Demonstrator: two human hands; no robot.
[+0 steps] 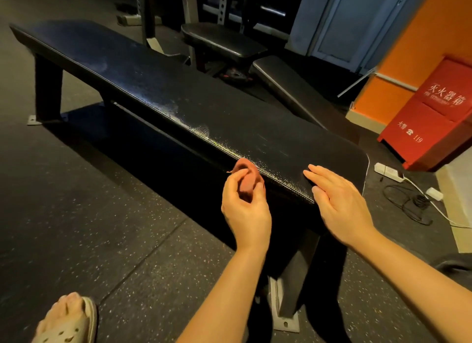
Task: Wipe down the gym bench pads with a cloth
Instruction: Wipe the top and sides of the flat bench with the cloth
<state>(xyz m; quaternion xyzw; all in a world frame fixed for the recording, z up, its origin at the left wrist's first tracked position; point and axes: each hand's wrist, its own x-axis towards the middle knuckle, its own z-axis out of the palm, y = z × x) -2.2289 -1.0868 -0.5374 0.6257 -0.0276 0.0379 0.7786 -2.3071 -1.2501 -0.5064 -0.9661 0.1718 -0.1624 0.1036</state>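
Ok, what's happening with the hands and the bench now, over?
Left hand grips pink cloth at bench pad edge. Right hand open over pad. Nothing blocking.

Bare left hand (245,211), bare right hand (341,204), beige perforated clog (76,328) on foot

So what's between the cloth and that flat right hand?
Nothing but bare bench pad, its stitched edge, between cloth and right hand; head view.

Cloth (245,169) mostly hidden inside left hand (245,211) — sandal (66,334) cut off below.
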